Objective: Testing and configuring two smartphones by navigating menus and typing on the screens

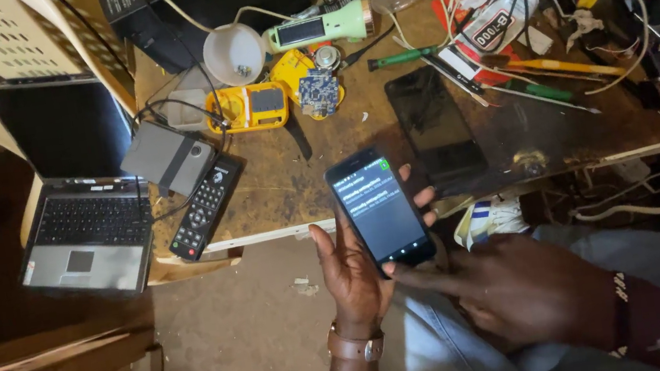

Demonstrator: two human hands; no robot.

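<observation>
Cradling a black slab smartphone [379, 209] with its lit screen tilted up toward me, my left hand [352, 274] wraps it from behind, fingers curled round both edges, wrist upright, off the bench's [295, 182] front edge. My right hand [511, 289] grasps nothing; its index finger extends to the phone's lower corner. A dark tablet [435, 130] lies on the bench beyond.
</observation>
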